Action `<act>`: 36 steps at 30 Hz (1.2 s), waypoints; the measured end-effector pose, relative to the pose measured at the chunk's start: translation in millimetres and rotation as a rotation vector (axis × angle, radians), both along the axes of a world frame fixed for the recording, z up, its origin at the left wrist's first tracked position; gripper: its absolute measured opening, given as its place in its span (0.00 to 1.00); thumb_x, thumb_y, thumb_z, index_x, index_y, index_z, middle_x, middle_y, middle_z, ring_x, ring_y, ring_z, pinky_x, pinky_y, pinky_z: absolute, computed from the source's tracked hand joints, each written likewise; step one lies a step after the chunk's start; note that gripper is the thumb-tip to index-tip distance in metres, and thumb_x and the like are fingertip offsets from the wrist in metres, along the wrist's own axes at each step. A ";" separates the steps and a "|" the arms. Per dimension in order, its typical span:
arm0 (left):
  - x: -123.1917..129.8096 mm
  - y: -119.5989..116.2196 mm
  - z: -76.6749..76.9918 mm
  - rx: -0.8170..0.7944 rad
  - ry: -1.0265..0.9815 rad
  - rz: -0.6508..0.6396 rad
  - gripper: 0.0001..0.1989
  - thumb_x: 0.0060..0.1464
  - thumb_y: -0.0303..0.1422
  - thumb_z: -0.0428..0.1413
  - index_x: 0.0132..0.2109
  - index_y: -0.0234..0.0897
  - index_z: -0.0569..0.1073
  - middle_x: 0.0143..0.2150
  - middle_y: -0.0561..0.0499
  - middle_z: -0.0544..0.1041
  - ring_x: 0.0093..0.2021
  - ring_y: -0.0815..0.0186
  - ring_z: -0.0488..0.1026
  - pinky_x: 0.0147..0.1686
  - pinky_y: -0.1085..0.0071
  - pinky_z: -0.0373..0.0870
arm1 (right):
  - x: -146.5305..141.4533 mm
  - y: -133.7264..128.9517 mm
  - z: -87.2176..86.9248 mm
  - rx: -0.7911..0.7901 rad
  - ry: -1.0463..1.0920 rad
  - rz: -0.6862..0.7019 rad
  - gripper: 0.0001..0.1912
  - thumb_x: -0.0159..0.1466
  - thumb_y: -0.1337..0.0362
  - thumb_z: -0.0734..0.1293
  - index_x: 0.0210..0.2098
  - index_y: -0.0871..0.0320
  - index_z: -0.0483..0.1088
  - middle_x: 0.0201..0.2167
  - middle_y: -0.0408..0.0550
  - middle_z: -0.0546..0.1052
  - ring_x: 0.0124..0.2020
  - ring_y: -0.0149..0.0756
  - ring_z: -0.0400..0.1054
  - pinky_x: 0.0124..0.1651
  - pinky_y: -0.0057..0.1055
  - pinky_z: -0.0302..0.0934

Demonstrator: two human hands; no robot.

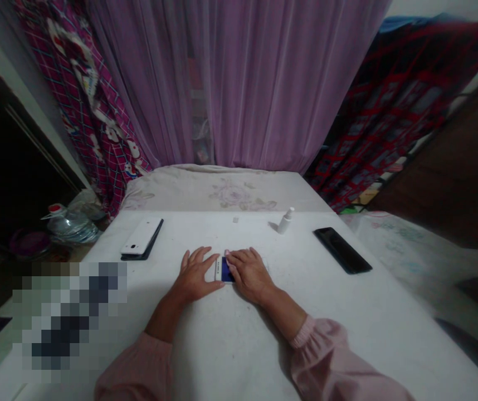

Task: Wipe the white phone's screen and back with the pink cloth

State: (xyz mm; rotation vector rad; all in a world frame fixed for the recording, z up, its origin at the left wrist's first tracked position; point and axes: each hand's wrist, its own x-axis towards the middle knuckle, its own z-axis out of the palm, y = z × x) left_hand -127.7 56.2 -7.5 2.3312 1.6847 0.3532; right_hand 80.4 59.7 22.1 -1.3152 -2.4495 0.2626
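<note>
The bare left hand (193, 277) spans a flat white rectangular phone with a blue screen (227, 272), thumb and fingers at its edges; the bare right hand (253, 275) covers its other end, grip unclear. Handling looks unfinished; a small white bottle (284, 224) stands beyond the grip.

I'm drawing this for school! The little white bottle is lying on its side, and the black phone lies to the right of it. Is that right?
Not quite: the head view shows the little white bottle standing upright. The black phone does lie to the right of it.
</note>
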 end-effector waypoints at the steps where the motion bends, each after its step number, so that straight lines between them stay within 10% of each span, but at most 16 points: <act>1: -0.6 0.4 -1.7 0.006 0.004 0.004 0.37 0.47 0.50 0.61 0.64 0.48 0.64 0.69 0.44 0.57 0.69 0.47 0.51 0.66 0.44 0.39 | 6.9 -1.1 -0.2 -0.001 -0.001 -0.016 0.21 0.70 0.62 0.55 0.61 0.54 0.64 0.56 0.52 0.73 0.57 0.42 0.63 0.64 0.52 0.48; 15: -3.2 0.2 -2.9 -0.022 0.037 0.009 0.39 0.49 0.52 0.60 0.65 0.48 0.62 0.71 0.44 0.53 0.70 0.47 0.47 0.66 0.44 0.38 | 88.1 -21.0 -17.9 0.096 0.075 -0.236 0.22 0.72 0.60 0.52 0.59 0.56 0.67 0.55 0.54 0.74 0.55 0.45 0.66 0.60 0.51 0.55; 36: 31.5 4.1 18.1 -0.160 0.146 0.045 0.40 0.50 0.53 0.58 0.68 0.52 0.56 0.73 0.46 0.48 0.72 0.47 0.41 0.65 0.40 0.31 | 98.8 -57.5 -30.9 0.253 -0.032 -0.202 0.22 0.69 0.65 0.57 0.60 0.59 0.66 0.61 0.52 0.69 0.60 0.46 0.63 0.61 0.46 0.52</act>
